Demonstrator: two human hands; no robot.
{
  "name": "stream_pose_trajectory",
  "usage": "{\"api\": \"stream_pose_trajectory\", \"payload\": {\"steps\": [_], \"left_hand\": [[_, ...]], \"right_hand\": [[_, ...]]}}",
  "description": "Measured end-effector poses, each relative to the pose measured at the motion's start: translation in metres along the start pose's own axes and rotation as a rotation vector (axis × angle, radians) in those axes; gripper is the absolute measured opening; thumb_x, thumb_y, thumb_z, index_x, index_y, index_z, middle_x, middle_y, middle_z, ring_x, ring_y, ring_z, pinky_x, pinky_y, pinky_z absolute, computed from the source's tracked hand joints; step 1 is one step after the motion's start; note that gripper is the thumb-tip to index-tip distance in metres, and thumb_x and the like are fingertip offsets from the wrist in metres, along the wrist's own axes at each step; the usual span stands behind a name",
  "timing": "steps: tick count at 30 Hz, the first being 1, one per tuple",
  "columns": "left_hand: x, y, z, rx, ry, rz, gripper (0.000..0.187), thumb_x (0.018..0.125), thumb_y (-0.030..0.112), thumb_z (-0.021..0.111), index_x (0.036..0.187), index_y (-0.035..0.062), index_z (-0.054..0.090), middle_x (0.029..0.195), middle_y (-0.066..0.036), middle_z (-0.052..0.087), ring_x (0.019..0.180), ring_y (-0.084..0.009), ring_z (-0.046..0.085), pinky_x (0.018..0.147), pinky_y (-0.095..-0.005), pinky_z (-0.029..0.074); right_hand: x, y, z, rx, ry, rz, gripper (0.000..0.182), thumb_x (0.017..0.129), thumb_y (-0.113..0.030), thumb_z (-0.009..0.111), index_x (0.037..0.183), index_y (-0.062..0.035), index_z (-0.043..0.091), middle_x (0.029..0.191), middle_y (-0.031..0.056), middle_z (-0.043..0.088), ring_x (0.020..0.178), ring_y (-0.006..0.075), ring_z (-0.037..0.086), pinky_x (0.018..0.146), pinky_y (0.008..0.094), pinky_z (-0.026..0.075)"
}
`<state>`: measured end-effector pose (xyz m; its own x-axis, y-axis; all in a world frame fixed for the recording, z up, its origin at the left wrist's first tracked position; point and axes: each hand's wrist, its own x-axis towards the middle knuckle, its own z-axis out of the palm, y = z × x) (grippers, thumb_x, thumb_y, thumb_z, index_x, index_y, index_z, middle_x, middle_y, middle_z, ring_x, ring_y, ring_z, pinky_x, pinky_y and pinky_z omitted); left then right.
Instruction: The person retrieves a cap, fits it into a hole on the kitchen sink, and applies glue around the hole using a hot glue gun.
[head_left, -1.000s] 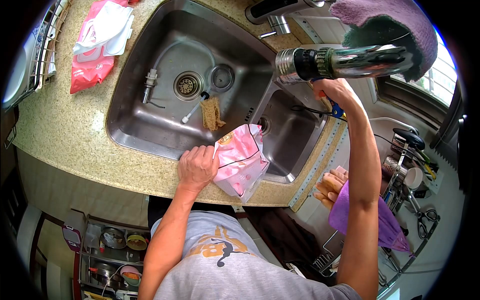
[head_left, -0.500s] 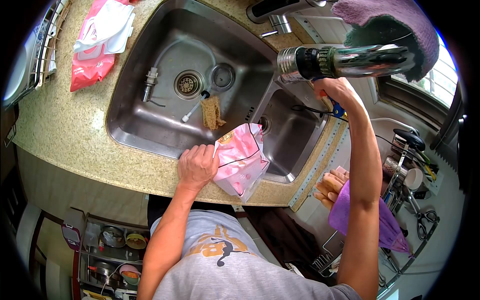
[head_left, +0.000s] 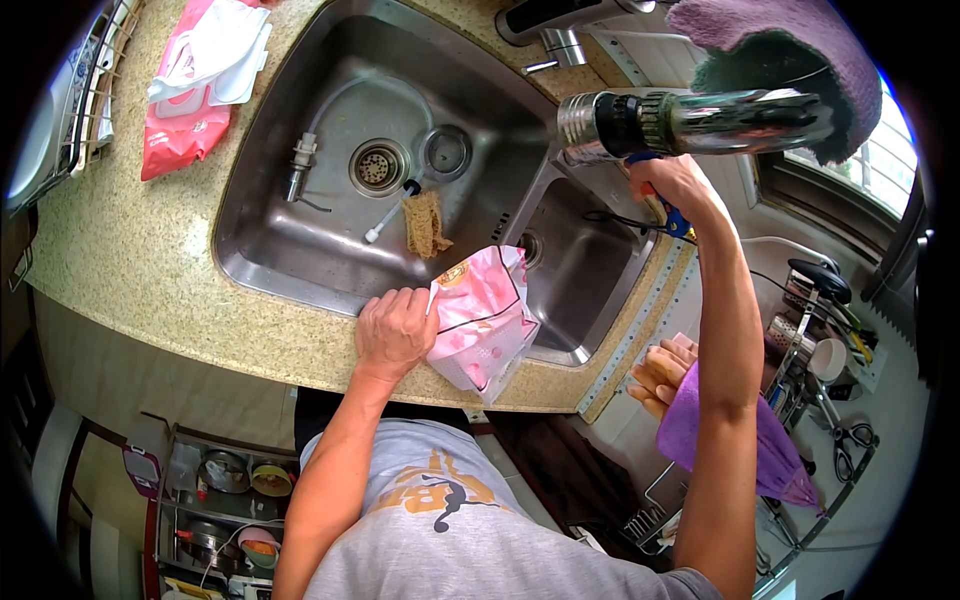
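Observation:
My left hand (head_left: 397, 335) is closed on the edge of a pink and white plastic bag (head_left: 485, 325) at the counter's front edge, where the bag leans over the small basin's near side. My right hand (head_left: 680, 185) is wrapped around the blue grip of a pistol-shaped tool (head_left: 640, 122) with a ribbed metal end and a shiny long barrel. That tool lies level above the small sink basin (head_left: 575, 280), its ribbed end facing left; its exact kind I cannot tell. In the large sink basin (head_left: 290, 240) lie a brown scrubbing sponge (head_left: 424, 225) and a soap-dispenser pump (head_left: 300, 165) with its tube.
A wet-wipes pack (head_left: 185, 135) lies on the left counter (head_left: 140, 260) beside a dish rack (head_left: 85, 90). A faucet (head_left: 560, 20) stands behind the sink. Tan rubber gloves (head_left: 660, 375), a purple cloth (head_left: 685, 425), and scissors (head_left: 850, 445) are on the right.

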<state>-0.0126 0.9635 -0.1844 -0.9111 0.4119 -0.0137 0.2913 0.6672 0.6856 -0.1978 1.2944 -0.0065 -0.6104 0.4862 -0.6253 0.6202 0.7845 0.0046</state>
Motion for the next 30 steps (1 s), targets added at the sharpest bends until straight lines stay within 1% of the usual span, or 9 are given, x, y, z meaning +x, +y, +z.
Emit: {"api": "stream_pose_trajectory", "payload": {"steps": [11,13,17,19,25,30], "left_hand": [[-0.001,-0.001,0.002,-0.008,0.01,0.0,0.021,0.089,0.021,0.072,0.077,0.0115,0.058,0.068,-0.004,0.059,0.064,-0.0246,0.063,0.058,-0.0412,0.047],[0.0,-0.001,0.001,-0.007,0.006,0.001,0.021,0.089,0.021,0.072,0.077,0.0116,0.058,0.068,-0.004,0.058,0.064,-0.0244,0.063,0.059,-0.0411,0.047],[0.0,-0.001,0.001,-0.003,0.001,-0.001,0.021,0.089,0.021,0.072,0.077,0.0117,0.058,0.068,-0.004,0.058,0.064,-0.0244,0.063,0.059,-0.0411,0.047],[0.0,0.0,0.0,0.005,0.006,0.005,0.022,0.089,0.021,0.072,0.076,0.0118,0.057,0.068,-0.004,0.058,0.064,-0.0243,0.062,0.058,-0.0411,0.046],[0.0,0.0,-0.001,0.007,0.01,0.008,0.021,0.089,0.021,0.072,0.076,0.0115,0.058,0.067,-0.004,0.058,0.063,-0.0243,0.062,0.058,-0.0408,0.046],[0.0,0.0,0.001,0.002,0.009,0.003,0.021,0.089,0.02,0.072,0.076,0.0115,0.058,0.068,-0.004,0.058,0.064,-0.0244,0.062,0.059,-0.0408,0.046]], "right_hand": [[0.0,0.003,0.003,0.053,0.037,-0.034,0.023,0.058,-0.016,0.068,0.072,-0.0053,0.052,0.065,0.005,0.052,0.06,0.0197,0.052,0.058,0.0346,0.04],[0.005,0.007,0.003,-0.014,0.027,-0.017,0.021,0.059,-0.016,0.068,0.07,-0.0049,0.053,0.064,0.0051,0.052,0.059,0.0184,0.052,0.056,0.0342,0.04],[0.004,0.009,0.004,0.016,0.014,-0.037,0.02,0.059,-0.016,0.068,0.07,-0.0045,0.055,0.064,0.0055,0.053,0.058,0.0177,0.052,0.055,0.034,0.039],[0.008,0.015,0.006,0.038,0.052,-0.07,0.02,0.059,-0.017,0.068,0.068,-0.0039,0.057,0.063,0.006,0.054,0.058,0.0182,0.053,0.055,0.0343,0.04],[-0.001,0.009,0.005,0.036,0.056,-0.036,0.021,0.058,-0.018,0.069,0.066,-0.0031,0.057,0.065,0.0068,0.056,0.059,0.0196,0.054,0.056,0.0353,0.041],[0.003,0.015,0.005,0.039,0.023,-0.014,0.022,0.059,-0.019,0.07,0.068,-0.0029,0.058,0.066,0.0072,0.058,0.061,0.0201,0.055,0.058,0.0357,0.043]]}}
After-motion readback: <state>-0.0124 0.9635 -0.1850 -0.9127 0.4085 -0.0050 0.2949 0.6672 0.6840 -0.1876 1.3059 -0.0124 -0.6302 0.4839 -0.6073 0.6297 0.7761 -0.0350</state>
